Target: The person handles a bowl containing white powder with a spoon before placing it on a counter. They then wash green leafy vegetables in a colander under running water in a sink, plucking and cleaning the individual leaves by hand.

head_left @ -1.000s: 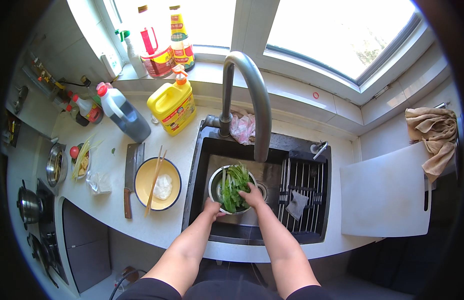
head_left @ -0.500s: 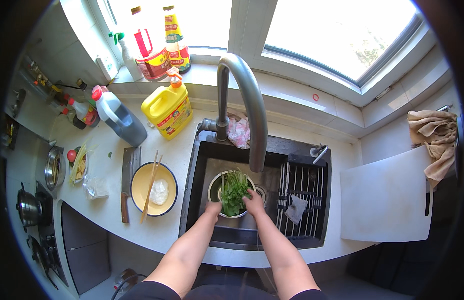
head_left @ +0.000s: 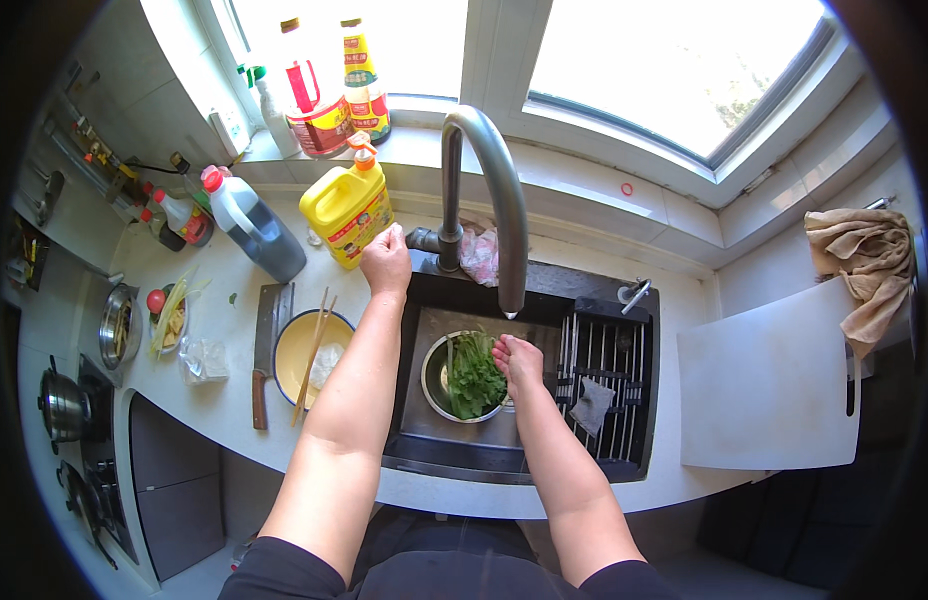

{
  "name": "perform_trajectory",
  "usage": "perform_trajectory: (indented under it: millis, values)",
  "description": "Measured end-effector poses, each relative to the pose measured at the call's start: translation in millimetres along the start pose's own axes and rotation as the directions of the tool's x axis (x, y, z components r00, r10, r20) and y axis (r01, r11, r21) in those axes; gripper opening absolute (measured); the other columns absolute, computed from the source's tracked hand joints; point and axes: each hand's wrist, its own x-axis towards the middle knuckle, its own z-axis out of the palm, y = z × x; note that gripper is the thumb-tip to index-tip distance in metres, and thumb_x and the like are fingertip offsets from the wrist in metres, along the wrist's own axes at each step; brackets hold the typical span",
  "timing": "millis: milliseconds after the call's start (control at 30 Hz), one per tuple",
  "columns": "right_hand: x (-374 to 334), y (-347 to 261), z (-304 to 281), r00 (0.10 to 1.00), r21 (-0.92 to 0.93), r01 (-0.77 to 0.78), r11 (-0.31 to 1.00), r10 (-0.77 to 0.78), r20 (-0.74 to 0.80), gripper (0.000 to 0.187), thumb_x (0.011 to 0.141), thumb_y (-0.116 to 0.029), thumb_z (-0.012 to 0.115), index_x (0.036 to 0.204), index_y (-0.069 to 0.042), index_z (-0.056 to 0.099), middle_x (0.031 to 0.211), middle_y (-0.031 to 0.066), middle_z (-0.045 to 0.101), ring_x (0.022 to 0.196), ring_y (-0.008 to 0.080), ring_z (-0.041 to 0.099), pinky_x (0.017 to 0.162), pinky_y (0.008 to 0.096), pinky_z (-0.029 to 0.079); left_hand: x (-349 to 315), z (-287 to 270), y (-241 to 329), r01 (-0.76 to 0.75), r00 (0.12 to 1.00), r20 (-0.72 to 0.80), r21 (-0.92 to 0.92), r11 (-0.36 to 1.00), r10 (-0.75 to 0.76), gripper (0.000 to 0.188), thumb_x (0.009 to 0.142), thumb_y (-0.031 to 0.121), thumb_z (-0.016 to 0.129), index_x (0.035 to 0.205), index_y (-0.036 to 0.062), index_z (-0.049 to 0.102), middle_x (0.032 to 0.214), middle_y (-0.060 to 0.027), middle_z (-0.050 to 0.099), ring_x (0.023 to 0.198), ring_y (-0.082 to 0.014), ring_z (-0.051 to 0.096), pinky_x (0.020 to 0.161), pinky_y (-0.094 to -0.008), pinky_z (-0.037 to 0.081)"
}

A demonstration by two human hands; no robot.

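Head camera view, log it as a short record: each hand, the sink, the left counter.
left hand: raised in front of the yellow plastic jug, near the curved grey metal faucet; contact unclear
right hand: beside the leafy green vegetables; contact unclear
sink: dark, rectangular, holding a round silver metal bowl with the greens inside
left counter: wooden-handled metal cleaver beside a round cream bowl with blue rim; thin wooden chopsticks across it

Bright windows (head_left: 674,80), tiled wall (head_left: 134,90), white countertop (head_left: 219,405)

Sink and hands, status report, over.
Left hand near faucet; right hand beside greens. Greens in bowl, bowl in sink. Faucet arches over sink.
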Motion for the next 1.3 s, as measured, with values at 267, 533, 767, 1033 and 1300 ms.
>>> perform_trajectory:
  millis: [267,533,767,1033,1300]
  values:
    - [-2,0,12,0.982,0.009,-0.169,0.986,0.167,0.093,0.019,0.084,-0.022,0.053,0.09,-0.004,0.055,0.08,0.0079,0.059,0.067,0.0185,0.059,0.057,0.0262,0.046,-28,6,19,0.05,0.997,0.069,-0.332,0.942,-0.028,0.041,0.085,0.021,0.053,0.115,-0.006,0.049,0.109,-0.0177,0.058,0.101,-0.0197,0.056,0.087,-0.0278,0.04]
    - [41,59,-9,0.968,-0.478,-0.107,0.872,0.201,0.149,0.023,0.077,-0.021,0.059,0.089,-0.002,0.058,0.068,0.0032,0.057,0.052,0.0138,0.054,0.044,0.025,0.04,-161,20,-81,0.473,0.828,0.364,-0.041,0.88,-0.428,0.04,0.08,0.018,0.059,0.112,-0.0046,0.052,0.108,-0.0148,0.058,0.097,-0.0187,0.055,0.085,-0.0285,0.043]
    - [85,68,-4,0.935,-0.879,0.176,0.443,-0.354,0.009,0.049,0.072,-0.017,0.062,0.117,-0.001,0.049,0.112,0.0233,0.053,0.109,0.0338,0.048,0.094,0.0357,0.036,-213,32,-156,0.45,0.73,0.46,0.232,0.862,-0.505,0.043,0.076,0.029,0.06,0.108,0.0003,0.056,0.106,-0.0181,0.058,0.1,-0.029,0.056,0.087,-0.0338,0.042]
    - [154,124,-31,0.789,-0.452,0.604,0.656,-0.572,0.224,0.017,0.08,-0.015,0.056,0.091,-0.003,0.063,0.075,0.0074,0.061,0.057,0.0144,0.057,0.054,0.0285,0.046,-216,39,-162,0.437,0.753,0.461,0.183,0.881,-0.469,0.035,0.077,0.026,0.06,0.103,0.0013,0.059,0.096,-0.0155,0.062,0.089,-0.0256,0.061,0.079,-0.0333,0.046]
    - [62,100,-28,0.918,-0.639,0.385,0.666,-0.345,0.194,0.026,0.081,-0.027,0.059,0.076,-0.001,0.062,0.064,0.0024,0.059,0.054,0.0075,0.051,0.052,0.0231,0.042,-226,39,-135,0.407,0.722,0.541,0.172,0.897,-0.431,0.038,0.078,0.019,0.059,0.11,-0.0002,0.053,0.097,-0.0158,0.062,0.088,-0.0237,0.061,0.078,-0.0323,0.047]
